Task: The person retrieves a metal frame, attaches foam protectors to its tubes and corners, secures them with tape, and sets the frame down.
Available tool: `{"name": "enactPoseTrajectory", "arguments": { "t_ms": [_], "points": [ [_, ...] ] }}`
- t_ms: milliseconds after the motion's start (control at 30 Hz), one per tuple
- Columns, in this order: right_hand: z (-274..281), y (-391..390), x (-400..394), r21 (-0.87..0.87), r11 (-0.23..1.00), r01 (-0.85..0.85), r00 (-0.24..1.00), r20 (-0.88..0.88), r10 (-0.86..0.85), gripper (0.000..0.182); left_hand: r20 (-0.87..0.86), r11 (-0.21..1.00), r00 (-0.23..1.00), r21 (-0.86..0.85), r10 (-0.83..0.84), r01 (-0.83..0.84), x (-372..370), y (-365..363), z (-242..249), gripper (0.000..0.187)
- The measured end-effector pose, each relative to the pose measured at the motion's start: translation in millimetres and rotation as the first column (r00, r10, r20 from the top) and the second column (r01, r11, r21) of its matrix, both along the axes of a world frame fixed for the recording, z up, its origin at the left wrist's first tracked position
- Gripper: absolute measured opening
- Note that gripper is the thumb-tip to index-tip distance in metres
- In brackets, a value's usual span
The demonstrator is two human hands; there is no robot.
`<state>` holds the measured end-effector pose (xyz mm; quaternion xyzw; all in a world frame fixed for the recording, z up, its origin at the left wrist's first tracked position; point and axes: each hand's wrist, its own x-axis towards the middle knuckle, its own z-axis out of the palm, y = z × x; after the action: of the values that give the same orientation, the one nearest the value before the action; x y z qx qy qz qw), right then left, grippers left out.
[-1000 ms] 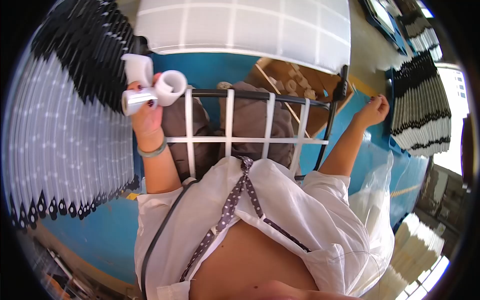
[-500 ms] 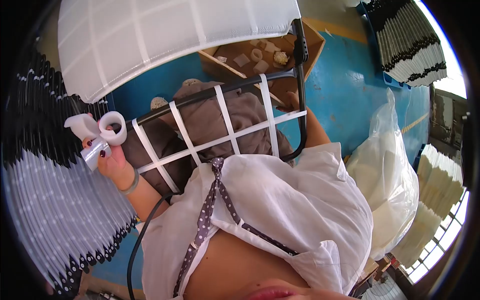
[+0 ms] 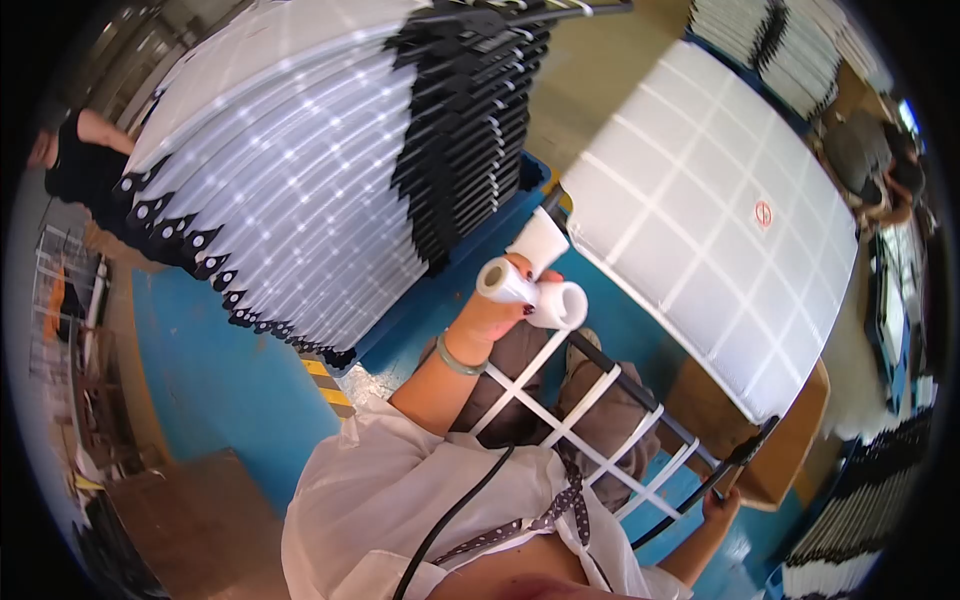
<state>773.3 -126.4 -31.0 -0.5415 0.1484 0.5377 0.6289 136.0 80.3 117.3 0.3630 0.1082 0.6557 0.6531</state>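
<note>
My left hand (image 3: 492,312), with a bracelet at its wrist, is closed around several white rolls (image 3: 508,282) near the middle of the view. They lie by the upper left corner of a lattice of white straps (image 3: 566,428), which spans part of a black tubular frame (image 3: 640,388) over my lap. A translucent white panel (image 3: 710,220) with a grid pattern and a small red mark covers the frame's other part. At the lower right, my right hand (image 3: 720,505) grips the side tube of the black frame; some of its fingers are hidden.
A tall stack of similar white panels with black frames (image 3: 300,190) stands at the upper left on a blue base. An open cardboard box (image 3: 795,450) is beyond the frame. More stacks (image 3: 860,500) are at the right. One person (image 3: 90,165) is at the left, another (image 3: 880,170) at the upper right.
The view has turned left and rotated, bringing the left stack and two people into sight. My left hand still holds the rolls, and my right hand remains at the frame's side.
</note>
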Motion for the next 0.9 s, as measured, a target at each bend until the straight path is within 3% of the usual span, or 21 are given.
{"name": "enactPoseTrajectory", "arguments": {
  "t_ms": [67,167,233,267,300,333,433,500,533,567,600,667,700,800,900],
  "points": [
    [47,8,22,-0.059,0.998,0.036,0.984,-0.174,-0.046,0.046,-0.01,1.0,1.0,-0.005,-0.013,0.013,-3,-2,3,0.04],
    [97,16,57,-0.108,0.983,0.147,0.989,0.031,-0.144,0.049,-0.018,0.999,1.0,-0.039,-0.001,0.0,-5,-3,3,0.039],
    [139,14,59,0.026,0.991,0.132,0.95,0.281,-0.134,0.048,-0.008,0.999,1.0,-0.053,-0.003,0.002,-6,-4,0,0.039],
    [173,23,41,-0.02,0.966,0.259,0.902,0.364,-0.234,0.045,-0.013,0.996,1.0,-0.088,-0.014,0.013,-7,-5,4,0.038],
    [198,22,47,-0.035,0.978,0.207,0.911,0.371,-0.18,0.044,0.003,0.998,1.0,-0.068,-0.004,0.004,-7,-4,4,0.039],
    [223,20,45,-0.024,0.99,0.14,0.865,0.49,-0.111,0.042,0.017,0.999,1.0,-0.052,0.002,-0.001,-6,-3,4,0.039],
    [310,12,14,-0.036,0.999,-0.001,0.648,0.761,0.028,0.041,0.051,0.996,0.998,-0.077,-0.047,0.051,-6,-4,7,0.038],
    [347,11,28,0.058,0.995,0.076,0.517,0.851,-0.089,0.043,0.068,0.991,0.995,-0.106,-0.072,0.079,-7,-6,7,0.036],
    [367,8,51,0.088,0.996,-0.011,0.532,0.844,-0.069,0.044,0.073,0.99,0.995,-0.116,-0.069,0.077,-7,-6,5,0.036],
    [393,12,27,0.132,0.991,0.007,0.543,0.832,-0.115,0.046,0.073,0.989,0.995,-0.125,-0.07,0.079,-6,-8,3,0.035],
    [417,9,37,0.082,0.99,-0.117,0.55,0.835,-0.004,0.05,0.109,0.989,0.99,-0.107,-0.089,0.1,-5,-8,-1,0.035],
    [455,20,32,0.168,0.981,-0.094,0.47,0.876,-0.105,0.047,0.122,0.983,0.987,-0.135,-0.106,0.122,-6,-12,0,0.037],
    [481,24,29,0.096,0.983,-0.154,0.503,0.864,-0.005,0.049,0.129,0.982,0.987,-0.149,-0.097,0.116,-11,-14,1,0.037],
    [536,41,-43,0.139,0.856,-0.497,0.337,0.941,0.043,0.033,0.168,0.982,0.982,-0.154,-0.081,0.107,-10,-10,-6,0.041],
    [561,60,-94,0.245,0.849,-0.467,0.29,0.95,-0.115,0.032,0.116,0.985,0.991,-0.152,-0.067,0.084,-9,-11,-5,0.04]
  ]
}}
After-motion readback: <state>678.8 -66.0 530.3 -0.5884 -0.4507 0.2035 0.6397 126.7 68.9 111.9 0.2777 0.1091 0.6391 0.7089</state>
